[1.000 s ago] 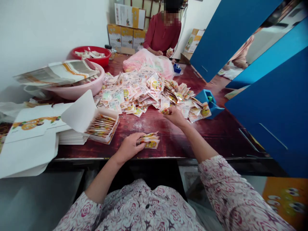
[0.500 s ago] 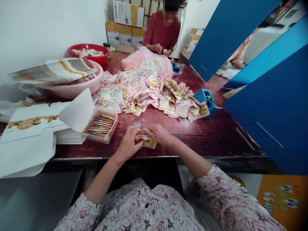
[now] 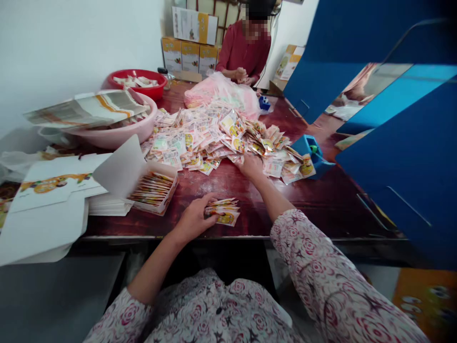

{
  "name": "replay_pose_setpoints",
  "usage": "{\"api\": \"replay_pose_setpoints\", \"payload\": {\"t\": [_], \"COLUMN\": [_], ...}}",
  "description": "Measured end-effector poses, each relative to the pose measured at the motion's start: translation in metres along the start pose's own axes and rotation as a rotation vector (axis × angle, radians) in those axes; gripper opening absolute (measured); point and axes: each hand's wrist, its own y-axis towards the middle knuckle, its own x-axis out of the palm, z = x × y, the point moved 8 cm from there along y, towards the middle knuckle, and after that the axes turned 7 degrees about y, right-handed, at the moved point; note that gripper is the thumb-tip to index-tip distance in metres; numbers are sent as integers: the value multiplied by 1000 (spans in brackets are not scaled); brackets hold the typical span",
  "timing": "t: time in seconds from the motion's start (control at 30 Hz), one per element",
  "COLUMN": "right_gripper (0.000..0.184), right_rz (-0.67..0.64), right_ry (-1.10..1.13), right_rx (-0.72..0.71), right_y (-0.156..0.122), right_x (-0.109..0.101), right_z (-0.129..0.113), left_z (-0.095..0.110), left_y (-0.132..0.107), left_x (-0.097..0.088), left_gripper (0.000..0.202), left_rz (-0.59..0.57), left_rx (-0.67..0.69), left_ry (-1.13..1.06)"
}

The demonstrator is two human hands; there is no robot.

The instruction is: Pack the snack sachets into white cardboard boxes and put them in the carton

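Right hand has parted from the left and reaches ahead to the near edge of a loose heap of colourful foil sachets, fingers bunched, grip unclear. Left hand stays curled around a small stack of printed sachets on the dark red tabletop.

White wall (plain), blue panels

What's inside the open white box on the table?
The open box holds sachets packed in a slanted row, only their printed top edges showing. The raised lid blocks the far end, and the box's bottom is covered.
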Motion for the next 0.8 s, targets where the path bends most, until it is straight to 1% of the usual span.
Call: {"api": "replay_pose_setpoints", "payload": {"t": [0.1,0.2,0.23,0.27,0.33,0.37,0.4,0.43,0.5,0.53,0.6,0.63,0.67,0.73,0.77,0.8], "right_gripper": [38,31,30,29,29,31,33,33,30,27,28,30,32,35,35,34], "right_rz": [-69,-118,-134,-150,-188,-226,-285,-357,-475,-507,-528,-537,-551,-570,-505,-390], "right_ry": [62,148,228,353,703,880,1010,1081,1111,1098,1078,1077,1073,1030,981,925], "right_rx": [-52,-96,-112,-126,-152,-158,-159,-157,-155,-157,-172,-183,-197,-253,-293,-334], "right_y": [-3,-24,-34,-45,-70,-82,-94,-106,-123,-130,-137,-140,-142,-144,-139,-131], "right_x": [8,6,6,6,8,11,16,22,31,34,35,35,36,37,33,27], "right_z": [1,1,-1,-3,-11,-17,-23,-28,-38,-40,-42,-43,-44,-46,-45,-42], "left_z": [0,0,0,0,-2,-3,-4,-5,-7,-8,-9,-10,-10,-11,-12,-13], "left_y": [0,1,1,1,1,1,1,1,1,1,0,0,-1,0,1,1], "left_x": [-1,0,1,1,3,4,5,5,3,1,-5,-7,-7,-2,1,4], "left_gripper": [60,57,55,53,52,54,56,58,63,67,77,82,85,85,83,81], "left_rz": [-8,-13,-13,-12,-14,-16,-15,-5,56,105,209,239,245,184,137,93], "left_rx": [-26,-23,-18,-14,-7,-6,-4,2,21,32,63,75,81,60,36,9], "left_ry": [-12,-31,-34,-34,-43,-55,-72,-89,-105,-102,-86,-78,-74,-71,-73,-78]}}
